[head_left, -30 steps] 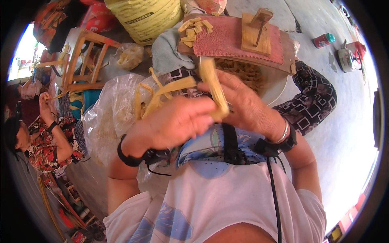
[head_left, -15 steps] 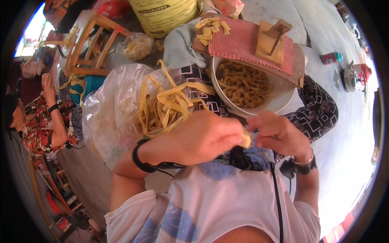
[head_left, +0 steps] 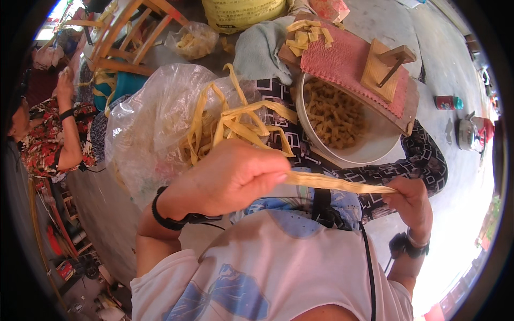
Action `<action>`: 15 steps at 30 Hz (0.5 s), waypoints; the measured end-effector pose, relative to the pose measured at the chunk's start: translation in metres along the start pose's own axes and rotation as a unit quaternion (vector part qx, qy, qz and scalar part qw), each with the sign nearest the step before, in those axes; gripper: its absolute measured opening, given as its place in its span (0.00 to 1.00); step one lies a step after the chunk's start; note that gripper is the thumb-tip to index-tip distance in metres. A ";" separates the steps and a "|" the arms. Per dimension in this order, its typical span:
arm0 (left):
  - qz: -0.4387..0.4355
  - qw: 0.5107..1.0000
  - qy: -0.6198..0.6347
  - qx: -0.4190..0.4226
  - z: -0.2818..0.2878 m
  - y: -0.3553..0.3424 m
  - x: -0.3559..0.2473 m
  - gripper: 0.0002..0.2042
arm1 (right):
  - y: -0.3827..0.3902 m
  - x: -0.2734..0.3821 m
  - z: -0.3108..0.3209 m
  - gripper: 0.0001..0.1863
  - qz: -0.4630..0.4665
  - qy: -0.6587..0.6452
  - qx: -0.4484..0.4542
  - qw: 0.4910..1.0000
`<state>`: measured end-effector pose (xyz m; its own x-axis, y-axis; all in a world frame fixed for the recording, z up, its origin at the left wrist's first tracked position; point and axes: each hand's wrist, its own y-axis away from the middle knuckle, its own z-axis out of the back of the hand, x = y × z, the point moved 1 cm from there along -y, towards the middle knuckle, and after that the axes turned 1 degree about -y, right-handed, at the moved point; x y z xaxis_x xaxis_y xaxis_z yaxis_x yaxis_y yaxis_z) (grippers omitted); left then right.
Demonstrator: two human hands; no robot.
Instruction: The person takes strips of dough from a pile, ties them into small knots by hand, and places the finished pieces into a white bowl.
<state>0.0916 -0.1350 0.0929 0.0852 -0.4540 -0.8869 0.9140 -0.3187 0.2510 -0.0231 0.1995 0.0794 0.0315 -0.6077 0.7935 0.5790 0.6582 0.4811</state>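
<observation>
A long, flat, yellow strip stretches almost level in front of my chest. My left hand is closed on one end, and my right hand pinches the other. Beyond the left hand, a clear plastic bag lies open with a tangle of similar yellow strips spilling out. A white basin sits in my lap area, holding many short yellow-brown pieces. Across its far side rests a board covered by a red cloth, with a small wooden fixture on top.
Folded yellow pieces lie at the board's left end beside a grey-blue towel. A wooden chair, a small bag and a yellow sack stand farther off. Another person sits at the left. A kettle stands at right.
My hands, close together before around a small bunched yellow piece, have moved apart. The strip is now drawn out between them, with the right hand farther right and the left hand slightly left.
</observation>
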 end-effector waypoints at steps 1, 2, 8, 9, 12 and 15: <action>0.020 1.000 0.005 -0.014 0.003 0.005 0.005 0.04 | 0.005 -0.002 0.002 0.07 -0.065 0.020 -0.013 0.998; 0.020 1.000 0.008 -0.015 0.002 0.006 0.010 0.04 | 0.007 -0.003 0.000 0.07 -0.067 0.022 -0.011 0.997; -0.116 0.943 -0.281 -0.137 -0.033 -0.032 0.007 0.22 | -0.020 0.019 -0.031 0.06 0.058 0.064 -0.059 0.995; -0.152 0.936 -0.283 -0.141 -0.042 -0.043 0.002 0.26 | -0.026 0.021 -0.033 0.06 0.084 0.084 -0.049 0.992; -0.232 0.959 -0.149 -0.063 -0.076 -0.072 0.009 0.24 | -0.030 0.025 -0.035 0.07 0.102 0.108 -0.061 0.987; 0.011 0.949 0.268 0.167 -0.084 -0.091 0.014 0.19 | -0.031 0.008 -0.020 0.09 -0.019 0.049 -0.086 0.995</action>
<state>0.0430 -0.0421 0.0253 0.3737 -0.0029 -0.9275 0.7411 -0.6004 0.3005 -0.0249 0.1653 0.0631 0.0803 -0.6769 0.7317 0.7118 0.5528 0.4333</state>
